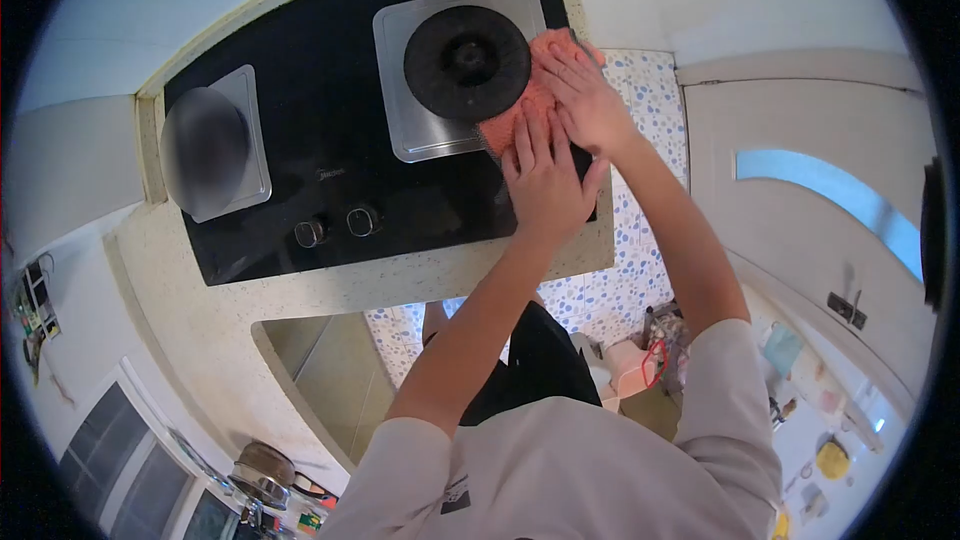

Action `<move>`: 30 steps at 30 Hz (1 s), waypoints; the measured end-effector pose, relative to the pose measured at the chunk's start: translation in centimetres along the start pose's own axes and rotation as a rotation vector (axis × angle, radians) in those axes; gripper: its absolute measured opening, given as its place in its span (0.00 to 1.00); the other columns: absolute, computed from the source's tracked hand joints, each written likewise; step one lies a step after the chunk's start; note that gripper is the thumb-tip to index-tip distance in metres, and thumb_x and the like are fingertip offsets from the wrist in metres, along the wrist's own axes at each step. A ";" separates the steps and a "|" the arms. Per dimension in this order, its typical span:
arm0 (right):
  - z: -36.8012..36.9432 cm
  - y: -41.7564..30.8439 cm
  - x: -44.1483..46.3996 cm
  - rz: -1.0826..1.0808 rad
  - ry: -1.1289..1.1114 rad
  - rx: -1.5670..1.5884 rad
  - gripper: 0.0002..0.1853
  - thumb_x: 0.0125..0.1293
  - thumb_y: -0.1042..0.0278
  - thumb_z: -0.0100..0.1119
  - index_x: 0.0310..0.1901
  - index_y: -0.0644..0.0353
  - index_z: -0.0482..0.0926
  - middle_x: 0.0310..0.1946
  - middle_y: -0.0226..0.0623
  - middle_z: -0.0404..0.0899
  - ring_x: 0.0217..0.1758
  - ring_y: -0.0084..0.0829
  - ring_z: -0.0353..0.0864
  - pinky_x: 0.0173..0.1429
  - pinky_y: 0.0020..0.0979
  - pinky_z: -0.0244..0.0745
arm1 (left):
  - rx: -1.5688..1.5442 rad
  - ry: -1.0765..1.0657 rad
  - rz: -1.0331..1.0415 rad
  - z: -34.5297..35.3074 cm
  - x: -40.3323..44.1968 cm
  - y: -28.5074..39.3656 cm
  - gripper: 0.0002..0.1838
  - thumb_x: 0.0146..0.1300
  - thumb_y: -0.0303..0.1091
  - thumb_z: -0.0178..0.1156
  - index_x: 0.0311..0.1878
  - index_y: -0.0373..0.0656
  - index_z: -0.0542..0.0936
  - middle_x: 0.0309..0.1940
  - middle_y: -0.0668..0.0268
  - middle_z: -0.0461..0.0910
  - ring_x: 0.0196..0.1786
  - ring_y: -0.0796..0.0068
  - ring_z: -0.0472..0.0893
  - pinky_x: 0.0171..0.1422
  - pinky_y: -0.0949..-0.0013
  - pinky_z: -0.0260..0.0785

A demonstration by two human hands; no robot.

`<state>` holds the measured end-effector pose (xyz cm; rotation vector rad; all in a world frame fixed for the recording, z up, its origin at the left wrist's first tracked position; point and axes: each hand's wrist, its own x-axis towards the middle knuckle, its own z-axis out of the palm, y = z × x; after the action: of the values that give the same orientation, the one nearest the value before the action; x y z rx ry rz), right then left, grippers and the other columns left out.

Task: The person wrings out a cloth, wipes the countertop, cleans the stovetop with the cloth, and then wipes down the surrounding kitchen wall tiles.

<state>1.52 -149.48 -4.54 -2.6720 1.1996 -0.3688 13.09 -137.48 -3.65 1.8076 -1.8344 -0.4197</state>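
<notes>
An orange-pink cloth [540, 90] lies on the right side of the black gas stove [330, 70], beside the right burner. My left hand [548, 175] rests flat on the cloth's lower part, its fingers stretched out and slightly apart. Farther up, my right hand [585, 105] presses on the cloth with its fingers extended toward the stove's right edge. Just left of the cloth is the round dark burner [467, 95], set on a square metal plate [425, 140]. The cloth's parts under my palms and fingers are hidden.
At the left sits a second burner [206, 150], blurred, on its metal plate [258, 190]. Two knobs [362, 221] are at the stove's front. A speckled counter edge [400, 278] borders it. A door [800, 140] stands to the right; a pot [263, 473] is at lower left.
</notes>
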 end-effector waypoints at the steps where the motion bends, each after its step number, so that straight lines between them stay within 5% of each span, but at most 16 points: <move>1: 0.0 1.0 0.7 -0.013 0.001 0.011 0.32 0.61 0.70 0.61 0.70 0.61 0.76 0.77 0.41 0.70 0.83 0.44 0.63 0.86 0.47 0.54 | 0.036 0.004 -0.016 0.4 0.8 0.7 0.44 0.73 0.64 0.52 0.74 0.30 0.70 0.78 0.35 0.60 0.78 0.41 0.62 0.72 0.41 0.56; 8: 1.6 -0.6 -0.8 0.068 0.080 0.088 0.34 0.59 0.71 0.60 0.71 0.64 0.73 0.76 0.45 0.71 0.81 0.45 0.65 0.85 0.48 0.55 | 0.054 -0.115 -0.029 -1.3 0.5 -0.6 0.43 0.73 0.62 0.54 0.75 0.32 0.70 0.81 0.44 0.58 0.81 0.45 0.60 0.79 0.43 0.54; 16: 2.9 -15.2 -4.7 0.135 -0.048 0.184 0.30 0.66 0.65 0.55 0.68 0.70 0.74 0.73 0.51 0.73 0.79 0.49 0.68 0.83 0.53 0.58 | 0.190 -0.331 0.052 -10.4 -1.8 -10.0 0.34 0.77 0.53 0.50 0.75 0.36 0.73 0.79 0.53 0.67 0.82 0.57 0.63 0.86 0.46 0.46; 23: 5.1 -22.1 2.6 0.272 0.043 0.151 0.34 0.69 0.62 0.55 0.73 0.74 0.66 0.73 0.62 0.69 0.81 0.56 0.63 0.82 0.53 0.59 | 0.067 -0.235 0.107 -13.9 4.4 -16.6 0.25 0.74 0.39 0.53 0.69 0.36 0.76 0.69 0.53 0.78 0.73 0.54 0.75 0.83 0.49 0.57; 28: 7.5 -25.1 9.6 0.437 0.186 0.267 0.35 0.70 0.60 0.56 0.74 0.73 0.65 0.72 0.65 0.69 0.80 0.57 0.64 0.80 0.53 0.60 | 0.079 -0.300 0.093 -14.7 11.4 -19.9 0.25 0.75 0.40 0.51 0.69 0.35 0.73 0.65 0.47 0.80 0.70 0.49 0.77 0.79 0.51 0.62; 30: 7.9 -25.5 12.8 0.438 0.072 0.263 0.34 0.71 0.59 0.56 0.74 0.68 0.67 0.72 0.60 0.69 0.77 0.55 0.67 0.79 0.51 0.62 | 0.046 -0.363 0.033 -14.2 14.7 -20.8 0.25 0.76 0.42 0.50 0.70 0.38 0.73 0.64 0.46 0.81 0.70 0.48 0.77 0.79 0.52 0.64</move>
<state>30.11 -141.91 -3.30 -2.1203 1.5850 -0.5102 38.76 -151.19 -1.58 1.8200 -2.1250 -0.7394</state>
